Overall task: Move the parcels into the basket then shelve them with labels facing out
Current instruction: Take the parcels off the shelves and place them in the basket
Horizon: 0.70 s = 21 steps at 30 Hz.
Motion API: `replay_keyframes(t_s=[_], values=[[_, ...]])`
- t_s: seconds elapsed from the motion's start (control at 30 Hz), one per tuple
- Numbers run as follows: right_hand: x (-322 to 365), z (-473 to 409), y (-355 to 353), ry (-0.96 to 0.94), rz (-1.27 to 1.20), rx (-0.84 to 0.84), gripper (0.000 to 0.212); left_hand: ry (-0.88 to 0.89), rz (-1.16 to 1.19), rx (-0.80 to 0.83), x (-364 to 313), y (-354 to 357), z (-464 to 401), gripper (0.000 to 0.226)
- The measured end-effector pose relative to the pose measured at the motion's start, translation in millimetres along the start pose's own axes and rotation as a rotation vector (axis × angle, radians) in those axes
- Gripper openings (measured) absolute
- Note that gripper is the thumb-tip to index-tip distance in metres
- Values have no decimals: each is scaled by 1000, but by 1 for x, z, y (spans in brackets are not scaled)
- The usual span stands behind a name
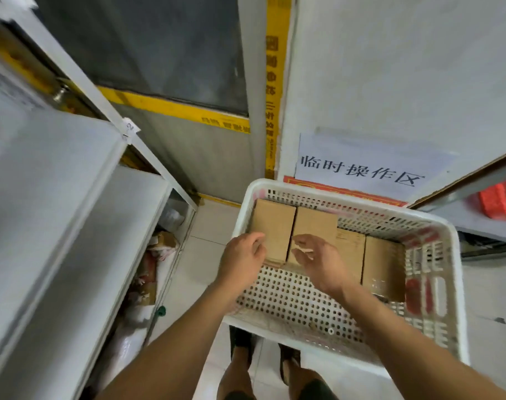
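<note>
While four cardboard parcels (315, 226) already stand along the far wall of the white basket (451, 290), loading appears done. Left hand (240, 259) and right hand (318, 261), loosely curled, grasp nothing above them. Shelving remains.

- A white perforated basket (445, 284) sits in front of the person, with brown cardboard parcels standing along its far side.
- The left hand (240, 259) hangs over the basket's left rim, its fingers curled beside the leftmost parcel (272, 226); whether it touches is hard to tell.
- The right hand (318, 261) reaches in front of the second parcel (315, 223), fingers loosely bent, holding nothing.
- Two more parcels (383, 267) stand further right.
- White shelves (58, 197) run along the left.
- A paper sign (361, 163) with Chinese characters hangs on the wall behind.
</note>
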State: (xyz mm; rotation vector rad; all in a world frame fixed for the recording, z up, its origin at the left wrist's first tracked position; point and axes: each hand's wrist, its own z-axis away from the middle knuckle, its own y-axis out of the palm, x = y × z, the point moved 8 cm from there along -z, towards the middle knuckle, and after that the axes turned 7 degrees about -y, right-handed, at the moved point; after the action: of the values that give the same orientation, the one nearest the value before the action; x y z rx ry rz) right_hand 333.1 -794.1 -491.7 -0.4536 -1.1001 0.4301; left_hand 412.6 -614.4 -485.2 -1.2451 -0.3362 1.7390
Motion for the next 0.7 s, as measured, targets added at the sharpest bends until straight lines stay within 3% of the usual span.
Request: replay_keyframes(t_s=[0.3,0.4,0.5,0.7], values=[[218,26,24,-459,297,172,33,-217,7,-383,54,-182,141,27],[300,42,62,-614,288,219,31,-262,32,-556,85,-244,210,21],[375,65,109,-753,255,290,32,-312,25,-687,120,-296,274,34],[507,144,211,-999,240,486,38,-394,-4,-916,198,-374,405,38]])
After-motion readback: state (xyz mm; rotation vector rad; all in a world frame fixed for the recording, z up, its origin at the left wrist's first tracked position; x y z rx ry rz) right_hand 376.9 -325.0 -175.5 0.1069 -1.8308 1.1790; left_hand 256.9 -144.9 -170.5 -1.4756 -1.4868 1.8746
